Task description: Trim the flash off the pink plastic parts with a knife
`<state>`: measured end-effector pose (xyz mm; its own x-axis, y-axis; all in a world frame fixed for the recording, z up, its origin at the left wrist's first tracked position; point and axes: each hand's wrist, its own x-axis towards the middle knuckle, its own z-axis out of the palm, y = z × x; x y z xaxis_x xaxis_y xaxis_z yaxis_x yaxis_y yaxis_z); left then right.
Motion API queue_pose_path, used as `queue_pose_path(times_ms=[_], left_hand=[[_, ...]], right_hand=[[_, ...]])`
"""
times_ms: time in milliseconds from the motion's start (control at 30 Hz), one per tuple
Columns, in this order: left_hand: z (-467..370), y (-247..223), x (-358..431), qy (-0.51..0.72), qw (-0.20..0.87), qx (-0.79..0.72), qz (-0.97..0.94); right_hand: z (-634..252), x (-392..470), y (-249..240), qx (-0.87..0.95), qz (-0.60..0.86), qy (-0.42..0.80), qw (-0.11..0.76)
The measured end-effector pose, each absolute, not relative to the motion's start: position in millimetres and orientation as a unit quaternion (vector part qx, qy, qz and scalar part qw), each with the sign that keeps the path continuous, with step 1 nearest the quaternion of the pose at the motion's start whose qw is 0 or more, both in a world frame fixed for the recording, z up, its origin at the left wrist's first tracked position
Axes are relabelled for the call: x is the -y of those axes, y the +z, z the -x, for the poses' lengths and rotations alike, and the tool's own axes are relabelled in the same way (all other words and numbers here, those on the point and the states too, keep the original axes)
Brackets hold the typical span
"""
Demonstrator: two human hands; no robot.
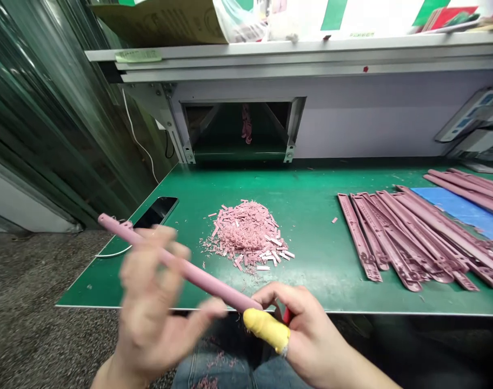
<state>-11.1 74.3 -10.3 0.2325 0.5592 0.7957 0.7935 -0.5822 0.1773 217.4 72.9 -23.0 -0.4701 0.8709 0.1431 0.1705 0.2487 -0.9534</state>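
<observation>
A long, narrow pink plastic strip (214, 282) runs slantwise above the table's front edge, its far end up at the left. The lower end is pinched in my right hand (307, 329), between the fingers and a thumb wearing a yellow finger cover (266, 328). Something red (287, 315) shows in that palm, mostly hidden. My left hand (149, 308), smeared by motion, is at the strip's middle with fingers apart and thumb stretched out; some fingers overlap the strip. Beyond the hands lies a heap of pink shavings and small offcuts (246, 232).
Several similar pink strips (408, 232) lie at the right, some near a blue sheet (465, 210). A dark phone (156, 212) with a white cable is at the left edge of the green table (311, 189). Behind is a conveyor opening (238, 156) under a shelf (311, 54).
</observation>
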Motion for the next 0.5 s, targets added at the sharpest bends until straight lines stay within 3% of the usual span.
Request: queue_pose_path(times_ms=[100,200,500], left_hand=[[12.0,-8.0,-63.1,-0.269,0.046,0.326,0.905],[18.0,7.0,-66.2,-0.228,0.011,0.307,0.924],[25.4,43.2,-86.3,-0.134,0.124,0.201,0.962]], right_hand=[[-232.4,-78.7,-10.4,0.697,0.314,0.560,0.318],[-241.6,-81.2,-8.6,0.721,0.299,0.534,0.325],[-224.9,-91.8,-20.6,0.912,0.290,0.012,0.289]])
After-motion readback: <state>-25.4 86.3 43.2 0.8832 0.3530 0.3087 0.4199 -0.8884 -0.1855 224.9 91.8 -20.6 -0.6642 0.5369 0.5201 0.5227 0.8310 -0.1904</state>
